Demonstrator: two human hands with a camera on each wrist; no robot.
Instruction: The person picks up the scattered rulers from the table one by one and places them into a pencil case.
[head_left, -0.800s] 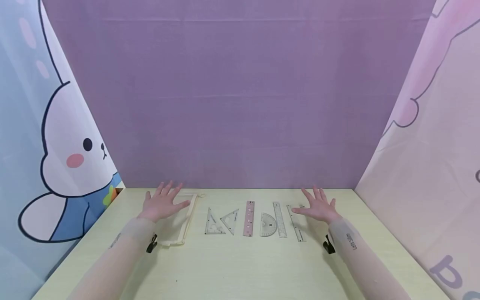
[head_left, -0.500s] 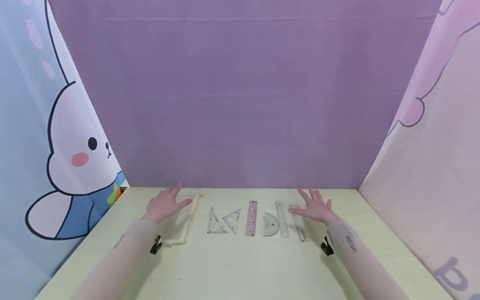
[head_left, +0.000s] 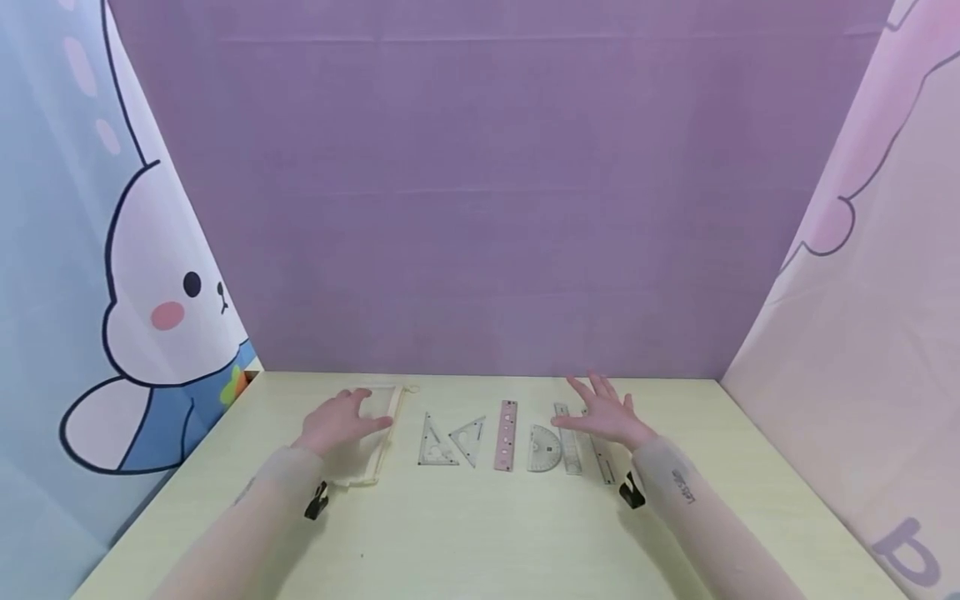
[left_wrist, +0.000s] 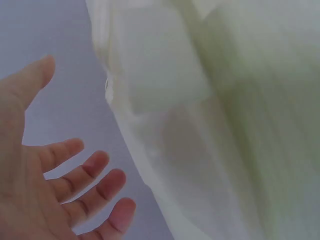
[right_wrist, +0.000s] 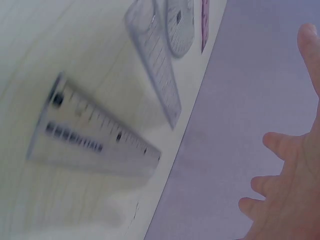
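Note:
My left hand (head_left: 337, 423) hovers over a pale translucent pouch (head_left: 387, 442) with a cream edge, which lies flat at the left of the table. Its fingers are relaxed with the thumb apart, and it holds nothing. Over on the right, my right hand (head_left: 609, 415) spreads its fingers above two clear rulers, the outer ruler (head_left: 603, 460) partly hidden beneath it. The inner ruler (head_left: 572, 457) lies beside a clear protractor (head_left: 544, 450). Further left are a pink ruler (head_left: 506, 436) and two clear set squares, one triangle upright (head_left: 433, 454) and one tilted triangle (head_left: 471, 435).
The pale wooden table (head_left: 450, 533) ends at a purple cloth backdrop (head_left: 480, 208). A rabbit-print curtain (head_left: 165, 350) stands on the left and a pale pink curtain (head_left: 862, 358) on the right. A small black clip hangs at each wrist.
My right hand has moved left, from the outer ruler toward the inner one. My left hand has lowered toward the pouch, its fingers less spread. The view has shifted slightly.

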